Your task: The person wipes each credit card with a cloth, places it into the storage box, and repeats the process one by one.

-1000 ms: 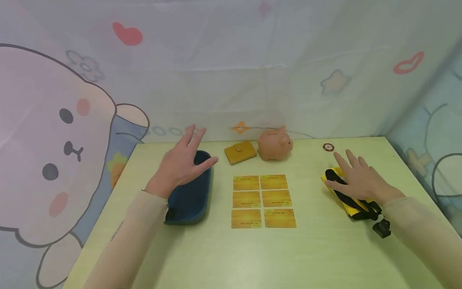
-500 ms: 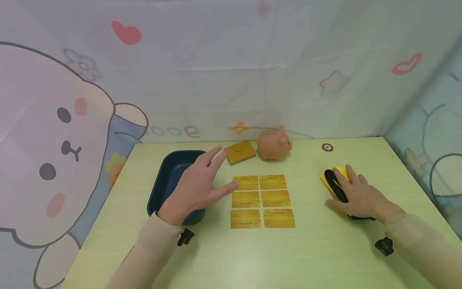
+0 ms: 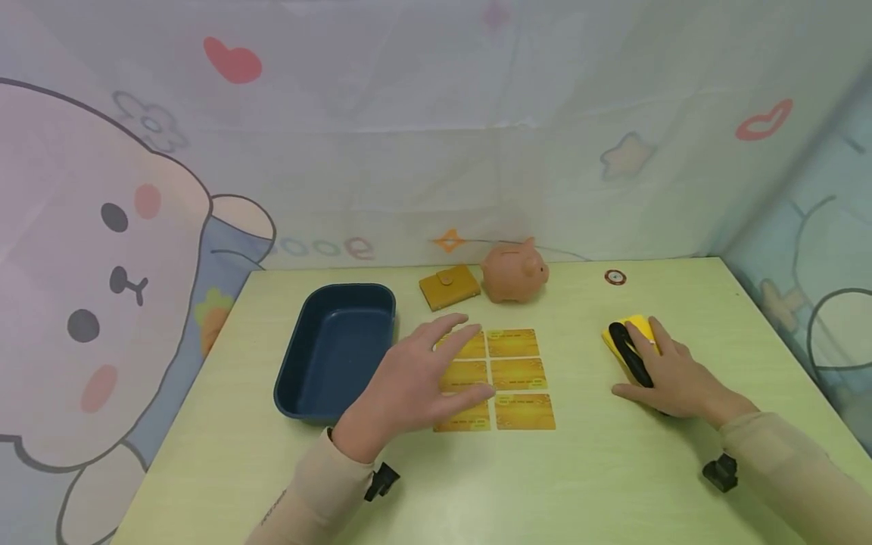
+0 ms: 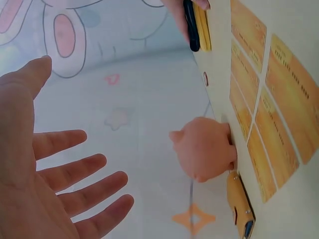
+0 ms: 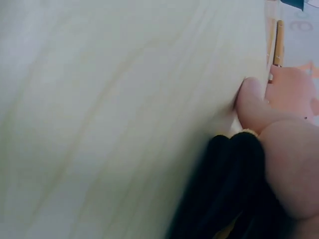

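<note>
Has carried the left hand [image 3: 415,378] rightward since the earlier frames, from over the dark blue tray [image 3: 334,356] to above the gold cards [image 3: 521,374], and has lowered the right hand [image 3: 674,381] onto the yellow-and-black bundle [image 3: 630,354]. Holds the left hand wide, with thumb well apart from the fingers and fingers parted, slightly bent, clear of the cards. Rests the right fingers across the top of the bundle with little bend, and stretches the thumb out straight along its left side, just beside the black loops in the right wrist view. Spans the bundle loosely rather than clenching; cannot tell the pressure of the touch.

Lying on the right part of the pale table [image 3: 579,477]: the bundle, largely hidden under the right hand. Set out near the middle: six cards in two columns of three, with the left hand blocking much of the left column from the head camera. Beyond the cards: a mustard wallet [image 3: 450,288], just beside a pink piggy bank [image 3: 512,274]. Farther right, near the back edge: a small red-and-white disc [image 3: 615,277]. Behind everything: a printed curtain [image 3: 409,174].
</note>
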The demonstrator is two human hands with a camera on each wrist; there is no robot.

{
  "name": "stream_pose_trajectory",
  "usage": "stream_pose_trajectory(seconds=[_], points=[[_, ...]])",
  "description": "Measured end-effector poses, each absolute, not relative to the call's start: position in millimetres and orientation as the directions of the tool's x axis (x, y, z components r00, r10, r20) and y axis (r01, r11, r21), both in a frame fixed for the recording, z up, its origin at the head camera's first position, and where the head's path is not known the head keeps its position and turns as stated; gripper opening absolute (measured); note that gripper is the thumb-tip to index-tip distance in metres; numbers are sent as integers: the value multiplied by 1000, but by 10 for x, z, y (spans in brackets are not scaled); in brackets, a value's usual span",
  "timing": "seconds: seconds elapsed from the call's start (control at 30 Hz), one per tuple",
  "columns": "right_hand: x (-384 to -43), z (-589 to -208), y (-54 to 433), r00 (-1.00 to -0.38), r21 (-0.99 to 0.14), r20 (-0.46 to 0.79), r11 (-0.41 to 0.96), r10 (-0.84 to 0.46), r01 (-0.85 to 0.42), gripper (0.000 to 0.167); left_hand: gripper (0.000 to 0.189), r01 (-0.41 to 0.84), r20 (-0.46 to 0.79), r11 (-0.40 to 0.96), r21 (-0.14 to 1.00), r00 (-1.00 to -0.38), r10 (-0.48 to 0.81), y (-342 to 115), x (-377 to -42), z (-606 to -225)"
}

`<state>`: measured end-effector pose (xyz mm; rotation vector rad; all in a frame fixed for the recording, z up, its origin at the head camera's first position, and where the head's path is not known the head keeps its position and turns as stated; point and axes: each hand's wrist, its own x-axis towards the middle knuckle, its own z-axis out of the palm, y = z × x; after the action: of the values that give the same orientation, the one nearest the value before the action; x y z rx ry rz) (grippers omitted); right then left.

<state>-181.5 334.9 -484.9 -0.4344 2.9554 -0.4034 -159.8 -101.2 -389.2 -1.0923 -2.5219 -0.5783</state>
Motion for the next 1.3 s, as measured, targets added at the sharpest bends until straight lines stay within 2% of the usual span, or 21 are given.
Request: stream_pose_trajectory(seconds=[0.27,0.63,0.87,1.03,1.3], points=[[-1850,-4807,3416,-939,-289,-51,905,-339,-311,91,69,757,432,592,276,-648,627,-900,-1531,-3999],[-1906,-4720,3473,-922,-254,-10,893,-386,-371,74,65,763,406,552,334,-646,647,-829,-1483,-4135],[-1933,-4721,3481,-942,-288,-42,907,-334,-308,75,56,765,371,525,372,-641,672,-795,-1438,-4243],[-1934,-4667,3482,-948,-361,-24,887,-316,-287,73,47,779,361,501,377,-622,695,-770,-1425,-4304],[-1946,-4613,3397,-930,-452,79,819,-358,-353,75,38,782,314,503,368,-613,724,-706,-1434,-4414]])
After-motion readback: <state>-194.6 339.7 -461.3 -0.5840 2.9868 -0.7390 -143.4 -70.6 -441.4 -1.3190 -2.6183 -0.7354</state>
